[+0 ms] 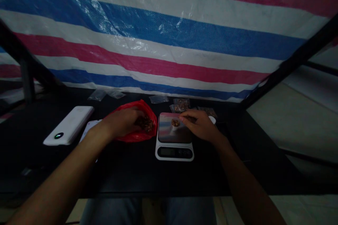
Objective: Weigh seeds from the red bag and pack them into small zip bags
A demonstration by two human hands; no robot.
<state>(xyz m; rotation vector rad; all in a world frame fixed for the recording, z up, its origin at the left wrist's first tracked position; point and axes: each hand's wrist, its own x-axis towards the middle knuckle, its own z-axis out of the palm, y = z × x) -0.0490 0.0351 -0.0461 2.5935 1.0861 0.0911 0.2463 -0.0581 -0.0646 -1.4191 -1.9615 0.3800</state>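
Left hand (121, 123) curls round a clump of brown bits (145, 124) in a red plastic bag (150, 116) — right hand (199, 124) pinches, can't tell what, above a small pile (175, 122) on a digital kitchen scale (174, 153) — handy for weighing.

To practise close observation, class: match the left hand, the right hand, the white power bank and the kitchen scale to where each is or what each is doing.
Column 1
1. Left hand
2. Right hand
3. White power bank
4. Kitchen scale

Column 2
A. Lying at the left of the black table
B. Bearing a small brown heap
C. Held over the scale's platform
D. Gripping brown clumps at a red plastic bag

Right pairs: 1-D, 2-C, 3-A, 4-B
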